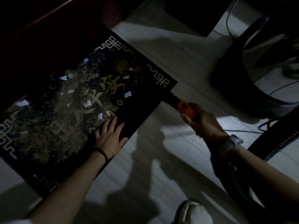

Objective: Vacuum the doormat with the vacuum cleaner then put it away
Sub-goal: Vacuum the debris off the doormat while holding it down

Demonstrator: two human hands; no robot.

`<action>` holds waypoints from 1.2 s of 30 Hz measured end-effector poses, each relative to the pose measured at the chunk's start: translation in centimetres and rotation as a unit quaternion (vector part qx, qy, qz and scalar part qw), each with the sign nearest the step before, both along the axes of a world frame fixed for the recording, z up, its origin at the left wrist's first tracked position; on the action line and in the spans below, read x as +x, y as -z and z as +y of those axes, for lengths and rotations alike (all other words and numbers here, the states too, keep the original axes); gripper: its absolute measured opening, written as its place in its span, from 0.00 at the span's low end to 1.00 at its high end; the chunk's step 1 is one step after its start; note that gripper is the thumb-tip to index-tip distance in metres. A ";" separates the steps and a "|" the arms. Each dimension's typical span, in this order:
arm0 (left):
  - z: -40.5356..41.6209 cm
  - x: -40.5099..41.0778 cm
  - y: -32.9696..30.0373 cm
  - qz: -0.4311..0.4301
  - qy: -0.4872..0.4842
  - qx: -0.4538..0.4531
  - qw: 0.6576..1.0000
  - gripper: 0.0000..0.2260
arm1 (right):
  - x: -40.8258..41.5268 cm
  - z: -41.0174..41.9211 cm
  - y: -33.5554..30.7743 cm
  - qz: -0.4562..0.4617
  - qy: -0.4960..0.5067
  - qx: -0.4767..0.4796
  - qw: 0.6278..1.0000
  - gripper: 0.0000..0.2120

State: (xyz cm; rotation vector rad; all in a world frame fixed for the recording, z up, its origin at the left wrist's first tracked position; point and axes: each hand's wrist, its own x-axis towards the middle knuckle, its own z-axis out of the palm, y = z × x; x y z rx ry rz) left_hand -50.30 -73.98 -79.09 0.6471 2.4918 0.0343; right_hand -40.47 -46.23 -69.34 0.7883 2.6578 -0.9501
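1. Floor: pale, smooth tiles, dim light, hard shadows.
2. Doormat: dark rectangle, flat on floor, long axis lower left to upper right; pale fret corners, gold speckled print, word "HOME".
3. Vacuum body: dark, rounded, on floor at right; ribbed hose below it.
4. Nozzle: dark tube with orange grip, points upper left, tip at mat's right corner.
5. Right hand: fingers curled round orange grip; pale watch on wrist.
6. Left hand: flat, fingers spread, pressing mat near its lower edge; red bracelet.
7. Paper scraps: white, torn, irregular, scattered over mat.
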 end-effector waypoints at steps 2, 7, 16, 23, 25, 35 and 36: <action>0.1 -0.1 0.0 -0.004 0.000 -0.003 1.000 0.27 | -0.6 -0.4 0.0 0.027 0.021 -0.016 0.999 0.22; -0.4 0.0 0.3 -0.001 0.003 0.007 1.000 0.27 | 3.9 -4.9 0.2 -0.024 -0.127 -0.001 0.992 0.25; -0.4 -0.1 0.6 0.015 -0.007 0.020 1.000 0.26 | -0.4 -6.1 1.0 -0.067 -0.195 0.004 0.978 0.20; -0.6 0.1 1.0 0.025 -0.011 0.050 0.998 0.27 | -1.0 0.3 -1.4 -0.024 0.025 -0.048 0.998 0.07; -0.6 0.2 1.0 0.027 -0.012 0.051 0.998 0.27 | 0.4 -1.8 -0.7 -0.029 -0.046 -0.062 0.997 0.06; -0.6 0.1 1.1 0.036 -0.016 0.057 0.998 0.28 | -1.8 -0.3 -0.6 -0.040 -0.004 -0.109 0.993 0.13; -0.5 0.0 1.0 0.037 -0.015 0.052 0.998 0.28 | -2.3 -0.5 -0.3 -0.030 0.001 -0.098 0.995 0.13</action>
